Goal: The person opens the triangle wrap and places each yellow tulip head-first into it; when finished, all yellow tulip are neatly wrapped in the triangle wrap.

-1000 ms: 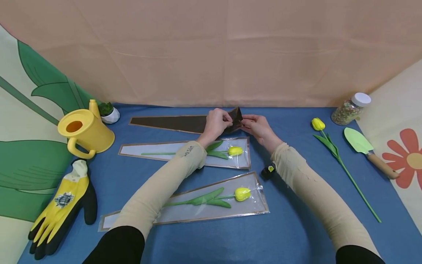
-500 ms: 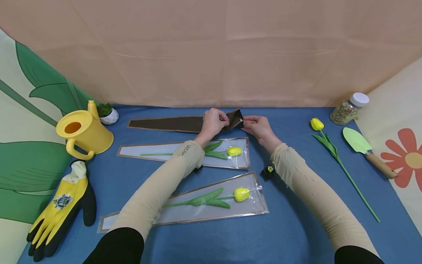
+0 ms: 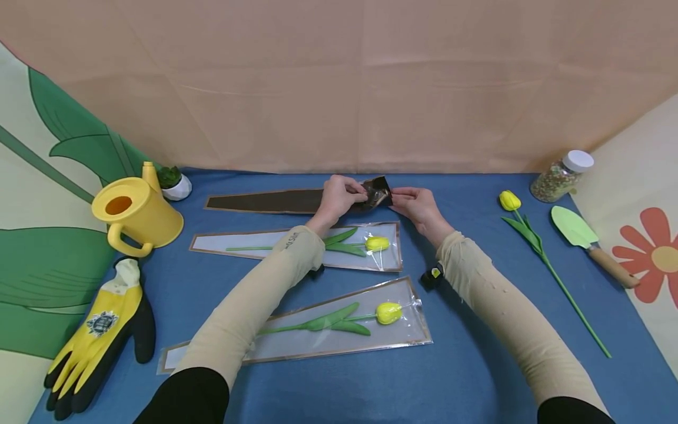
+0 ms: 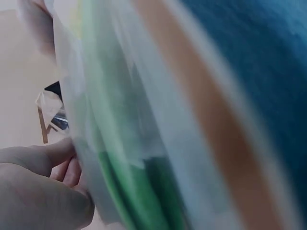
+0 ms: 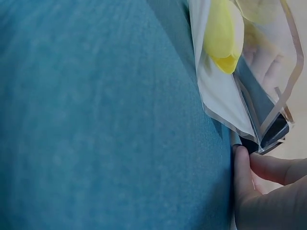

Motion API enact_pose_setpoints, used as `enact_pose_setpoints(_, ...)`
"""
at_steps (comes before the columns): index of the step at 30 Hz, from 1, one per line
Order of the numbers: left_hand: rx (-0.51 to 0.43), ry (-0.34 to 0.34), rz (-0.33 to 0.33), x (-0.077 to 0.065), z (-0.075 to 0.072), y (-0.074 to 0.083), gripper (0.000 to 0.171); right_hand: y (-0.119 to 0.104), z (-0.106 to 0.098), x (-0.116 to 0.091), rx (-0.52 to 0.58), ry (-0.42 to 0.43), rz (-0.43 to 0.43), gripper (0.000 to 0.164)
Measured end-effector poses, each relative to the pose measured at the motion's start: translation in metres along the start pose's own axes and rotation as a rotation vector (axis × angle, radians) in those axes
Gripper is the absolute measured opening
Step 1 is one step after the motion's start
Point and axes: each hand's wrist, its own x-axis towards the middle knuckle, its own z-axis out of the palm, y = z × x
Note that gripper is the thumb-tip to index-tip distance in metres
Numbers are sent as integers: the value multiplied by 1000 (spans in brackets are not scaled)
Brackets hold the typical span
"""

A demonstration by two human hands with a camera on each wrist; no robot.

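A long, tapered flower sleeve point(image 3: 265, 200), dark with a brown border, lies at the back of the table. Near its wide right end my left hand point(image 3: 339, 199) pinches the clear film, which is lifted and crumpled. My right hand point(image 3: 418, 207) pinches the edge of that same end between thumb and fingers; in the right wrist view, the sleeve's dark corner point(image 5: 278, 130) stands just beyond the fingertips. Below the left forearm lies a white sleeve point(image 3: 392, 259) holding a yellow tulip point(image 3: 377, 243). That tulip's green leaves point(image 4: 112, 120) blur across the left wrist view.
Nearer me lies another sleeved tulip point(image 3: 389, 312). A loose tulip point(image 3: 545, 259), a trowel point(image 3: 574, 227) and a lidded jar point(image 3: 556, 178) are at right. On the left are a yellow watering can point(image 3: 138, 206), a potted succulent point(image 3: 176, 185) and a garden glove point(image 3: 100, 324).
My left hand has shifted slightly left, drawing the film at the dark sleeve's wide end, whose raised corner has sunk a little. The right hand keeps nearly the same place.
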Motion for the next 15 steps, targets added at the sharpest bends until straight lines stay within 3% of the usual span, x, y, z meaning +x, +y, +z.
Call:
enact_pose_setpoints(8,-34,3,-13,-2,0,-2,4,2,-9,-9,10,-13,-45,47)
enact_pose_setpoints(11,-31,-7,-17,-2,0,-1,5,-3,-25,-20,-91,-7,-131,47)
enact_pose_setpoints(15,-45,-11,-18,-2,-2,1,4,-16,-59,-42,-317,24,-273,46)
